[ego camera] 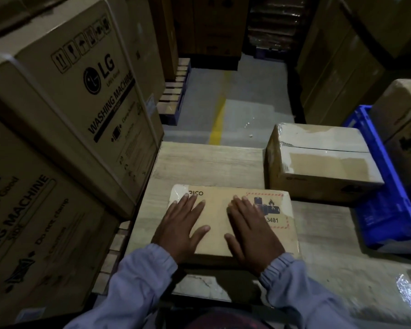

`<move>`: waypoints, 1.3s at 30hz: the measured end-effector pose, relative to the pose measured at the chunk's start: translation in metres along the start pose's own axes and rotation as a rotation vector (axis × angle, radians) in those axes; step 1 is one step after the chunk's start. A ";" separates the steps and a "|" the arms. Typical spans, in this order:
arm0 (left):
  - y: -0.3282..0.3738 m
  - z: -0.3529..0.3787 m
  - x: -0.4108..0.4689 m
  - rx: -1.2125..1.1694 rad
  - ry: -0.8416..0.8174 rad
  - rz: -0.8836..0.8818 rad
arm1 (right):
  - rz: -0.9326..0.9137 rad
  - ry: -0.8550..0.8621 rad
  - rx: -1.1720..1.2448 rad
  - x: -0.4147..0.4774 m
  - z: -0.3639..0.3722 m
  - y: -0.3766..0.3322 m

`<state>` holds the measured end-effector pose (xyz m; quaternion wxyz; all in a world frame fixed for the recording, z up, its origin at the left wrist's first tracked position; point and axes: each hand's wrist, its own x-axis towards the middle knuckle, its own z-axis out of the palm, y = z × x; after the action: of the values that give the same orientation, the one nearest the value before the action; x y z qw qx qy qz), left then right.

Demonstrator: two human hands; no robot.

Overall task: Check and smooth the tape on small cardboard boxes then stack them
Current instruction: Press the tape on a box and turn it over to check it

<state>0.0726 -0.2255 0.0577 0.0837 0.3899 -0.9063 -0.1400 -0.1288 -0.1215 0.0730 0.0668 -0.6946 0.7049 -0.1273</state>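
A small flat cardboard box with a battery hazard label lies on the wooden table in front of me. Clear tape shows at its far left corner. My left hand lies flat on the box's left half, fingers straight and spread. My right hand presses flat on the middle of the top, beside the label. A second, taller taped cardboard box stands on the table at the far right, apart from the first.
Large washing machine cartons are stacked tight against the table's left side. A blue plastic crate sits to the right, with more cartons behind it. Beyond the table, grey floor with a yellow line runs between pallets.
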 end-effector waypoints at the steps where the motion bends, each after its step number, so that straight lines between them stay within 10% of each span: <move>1: 0.001 0.000 0.000 -0.010 -0.001 -0.014 | -0.017 -0.016 -0.024 0.003 0.002 -0.004; 39: 0.057 0.013 0.008 0.107 -0.128 0.127 | 0.223 0.053 0.132 -0.022 -0.005 0.064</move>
<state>0.0253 -0.1915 0.0643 0.0137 0.3258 -0.9389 -0.1104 -0.1910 -0.0985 0.0585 0.1072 -0.6023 0.7694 -0.1835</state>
